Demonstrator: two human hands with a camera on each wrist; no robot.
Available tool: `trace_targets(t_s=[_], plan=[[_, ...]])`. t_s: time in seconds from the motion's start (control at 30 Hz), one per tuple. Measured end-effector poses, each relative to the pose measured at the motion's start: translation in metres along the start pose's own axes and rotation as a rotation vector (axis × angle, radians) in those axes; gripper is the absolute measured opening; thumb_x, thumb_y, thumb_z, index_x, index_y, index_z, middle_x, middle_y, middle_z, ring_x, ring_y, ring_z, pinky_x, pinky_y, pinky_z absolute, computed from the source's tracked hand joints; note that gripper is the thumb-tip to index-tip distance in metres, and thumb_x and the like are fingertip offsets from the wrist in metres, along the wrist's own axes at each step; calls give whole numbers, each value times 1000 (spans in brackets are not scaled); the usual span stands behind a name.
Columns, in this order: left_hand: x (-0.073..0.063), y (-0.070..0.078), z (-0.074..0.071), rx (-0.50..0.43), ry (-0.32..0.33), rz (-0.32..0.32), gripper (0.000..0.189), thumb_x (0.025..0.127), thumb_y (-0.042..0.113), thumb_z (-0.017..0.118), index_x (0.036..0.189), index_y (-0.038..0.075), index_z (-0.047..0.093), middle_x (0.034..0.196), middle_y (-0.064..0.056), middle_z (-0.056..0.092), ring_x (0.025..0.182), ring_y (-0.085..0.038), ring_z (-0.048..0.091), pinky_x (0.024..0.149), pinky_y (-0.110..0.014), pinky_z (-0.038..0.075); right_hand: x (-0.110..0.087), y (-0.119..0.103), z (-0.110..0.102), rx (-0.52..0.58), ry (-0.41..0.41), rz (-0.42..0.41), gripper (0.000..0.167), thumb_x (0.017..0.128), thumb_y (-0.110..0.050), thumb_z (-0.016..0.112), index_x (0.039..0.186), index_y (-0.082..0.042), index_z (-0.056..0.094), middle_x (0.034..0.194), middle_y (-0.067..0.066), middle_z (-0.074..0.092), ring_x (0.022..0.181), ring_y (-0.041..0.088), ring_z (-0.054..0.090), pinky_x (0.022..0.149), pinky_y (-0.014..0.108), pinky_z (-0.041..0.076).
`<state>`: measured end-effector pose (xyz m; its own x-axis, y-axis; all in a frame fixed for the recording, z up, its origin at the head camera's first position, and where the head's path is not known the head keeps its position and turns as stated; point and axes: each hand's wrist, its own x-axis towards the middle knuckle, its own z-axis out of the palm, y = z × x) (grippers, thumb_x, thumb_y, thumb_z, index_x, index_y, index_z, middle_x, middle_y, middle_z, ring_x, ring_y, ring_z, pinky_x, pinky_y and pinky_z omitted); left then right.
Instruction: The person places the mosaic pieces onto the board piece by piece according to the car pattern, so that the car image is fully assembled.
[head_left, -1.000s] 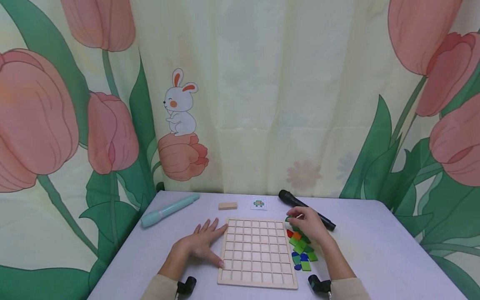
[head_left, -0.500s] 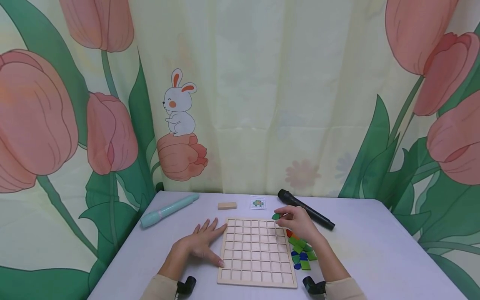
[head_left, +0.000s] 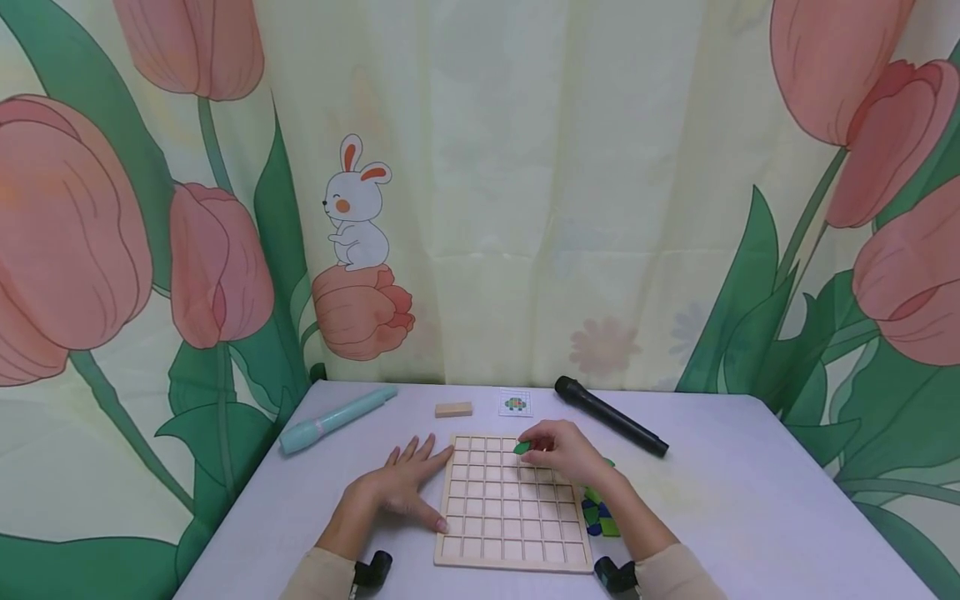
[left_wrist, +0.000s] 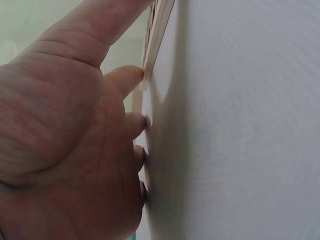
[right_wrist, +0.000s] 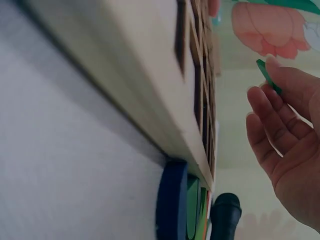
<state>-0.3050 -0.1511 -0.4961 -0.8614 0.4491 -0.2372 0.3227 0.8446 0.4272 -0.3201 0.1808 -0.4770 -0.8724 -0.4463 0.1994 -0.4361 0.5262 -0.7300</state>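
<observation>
Left grip (head_left: 397, 492) spread, thumb and forefinger touching left edge of wooden grid board (head_left: 495, 507), flat on counter (head_left: 251, 525); board looks stiff, light, best steadied by rim. Right grip (head_left: 566, 452) pinches small green piece (head_left: 521, 448) over board's far rows; piece probably light, hard, slick, best held by edges.

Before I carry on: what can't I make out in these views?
Head: green tile, partly behind the right hand.
Head: loose tiles, partly behind the right forearm.
Head: fine detail on the picture card, too small.
Left wrist: board, cut off by the top edge, partly hidden by the left hand.
Right wrist: blue tile, cut off by the bottom edge.
</observation>
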Motion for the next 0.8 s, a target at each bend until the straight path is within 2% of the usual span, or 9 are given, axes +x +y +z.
trace_targets(t_s=[0.2,0.4,0.67,0.8], plan=[[-1,2,-1,-8,5,-4,128,62,69,90,166,29,28,176,-15,9,162,-41,0,128,-66,3,6,0,6,-19,-82,-54,24,92,-15,80,113,-4,77,93,-4,72,79,8,60,68,22,51],[0,2,1,-13,10,-5,128,61,69,91,166,29,29,176,-16,10,162,-42,1,128,-67,3,12,-5,10,-83,-159,-83,21,93,-13,79,112,-5,77,94,-1,71,82,8,59,69,22,51],[1,1,1,-19,12,-8,128,61,69,91,166,29,29,176,-15,11,162,-42,2,128,-67,4,21,-16,14,-154,-193,-136,21,93,-14,79,112,-5,78,96,1,71,84,6,59,73,24,51],[0,1,0,-19,7,-8,128,61,70,91,166,30,28,176,-15,11,162,-42,1,128,-67,3,28,-19,20,-147,-224,-108,21,93,-13,79,112,-4,79,95,1,71,82,6,58,74,23,51]])
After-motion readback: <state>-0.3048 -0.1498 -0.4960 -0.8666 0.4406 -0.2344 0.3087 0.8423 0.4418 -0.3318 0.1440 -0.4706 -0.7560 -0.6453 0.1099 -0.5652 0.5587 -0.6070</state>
